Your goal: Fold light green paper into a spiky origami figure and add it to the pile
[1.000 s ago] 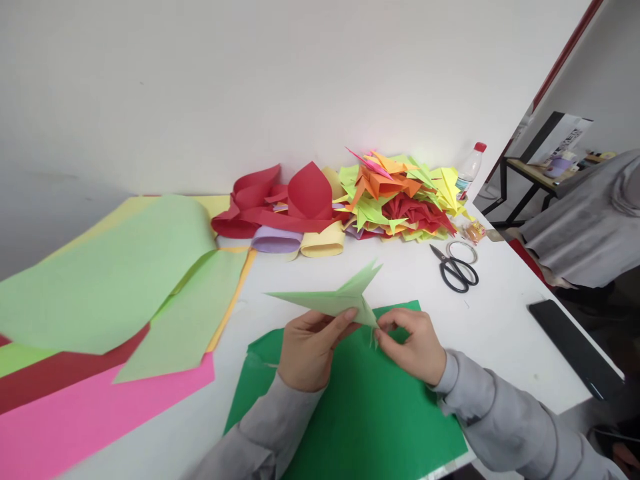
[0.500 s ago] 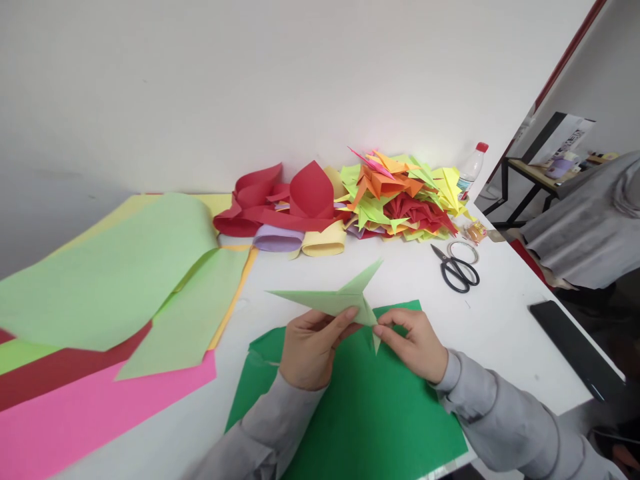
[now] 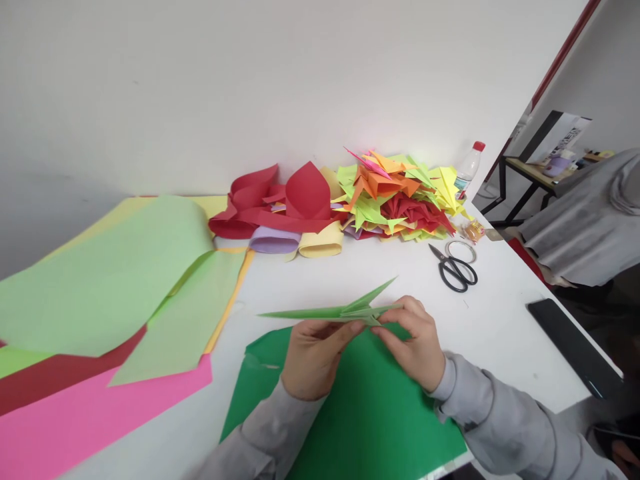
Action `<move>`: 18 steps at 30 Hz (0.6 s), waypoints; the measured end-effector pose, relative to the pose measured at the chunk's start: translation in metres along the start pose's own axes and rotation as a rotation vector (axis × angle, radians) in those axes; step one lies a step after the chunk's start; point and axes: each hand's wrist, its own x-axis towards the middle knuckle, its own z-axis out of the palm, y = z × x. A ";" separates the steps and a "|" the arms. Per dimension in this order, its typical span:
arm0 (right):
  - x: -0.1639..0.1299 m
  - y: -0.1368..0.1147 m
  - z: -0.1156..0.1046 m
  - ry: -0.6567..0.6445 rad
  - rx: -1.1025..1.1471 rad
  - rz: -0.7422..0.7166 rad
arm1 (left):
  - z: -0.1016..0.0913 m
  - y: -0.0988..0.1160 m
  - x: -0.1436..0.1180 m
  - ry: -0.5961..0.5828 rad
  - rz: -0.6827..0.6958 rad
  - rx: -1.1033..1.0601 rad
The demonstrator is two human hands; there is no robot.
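Note:
Both my hands hold a folded light green paper figure (image 3: 330, 311) with long pointed tips, just above a dark green sheet (image 3: 360, 413) on the white table (image 3: 500, 327). My left hand (image 3: 313, 357) pinches the figure from below near its middle. My right hand (image 3: 413, 340) grips its right end with thumb and fingers. The figure lies almost flat, seen nearly edge-on, one tip pointing left and another rising to the upper right.
Large light green (image 3: 110, 273), red and pink sheets (image 3: 75, 427) cover the table's left. Curled red paper (image 3: 280, 200) and a heap of folded figures (image 3: 400, 197) lie by the wall, near a plastic bottle (image 3: 469, 170). Black scissors (image 3: 453, 269), a tape ring (image 3: 461, 250), a black phone (image 3: 573, 347). A person in grey sits at right (image 3: 585, 227).
The paper figure has tipped from facing me to nearly flat and edge-on. My right hand has risen and shifted onto its right end; my left hand stays under it.

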 end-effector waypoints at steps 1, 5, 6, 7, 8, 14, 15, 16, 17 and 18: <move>0.000 0.000 -0.001 0.009 -0.024 -0.027 | -0.002 -0.001 0.000 -0.025 -0.001 -0.001; 0.000 -0.002 -0.005 0.006 -0.133 -0.158 | -0.011 -0.004 0.002 -0.080 -0.030 -0.004; 0.000 -0.003 -0.005 0.008 -0.150 -0.174 | -0.012 -0.004 0.002 -0.088 -0.038 -0.003; 0.001 -0.004 -0.006 0.015 -0.162 -0.180 | -0.014 -0.005 0.003 -0.090 -0.042 -0.006; 0.001 -0.004 -0.006 0.024 -0.169 -0.179 | -0.014 -0.004 0.003 -0.081 -0.044 -0.014; 0.003 -0.003 -0.004 0.029 -0.090 -0.032 | -0.010 -0.001 0.005 0.037 -0.066 -0.059; 0.003 -0.002 -0.004 0.007 -0.067 -0.007 | -0.009 -0.001 0.006 0.059 -0.066 -0.063; 0.004 -0.002 -0.004 -0.017 -0.049 0.007 | -0.009 0.000 0.007 0.083 -0.062 -0.069; 0.005 -0.001 -0.005 -0.045 -0.036 0.012 | -0.009 0.001 0.008 0.109 -0.055 -0.077; 0.005 -0.001 -0.005 -0.076 -0.028 0.010 | -0.009 0.002 0.010 0.140 -0.043 -0.089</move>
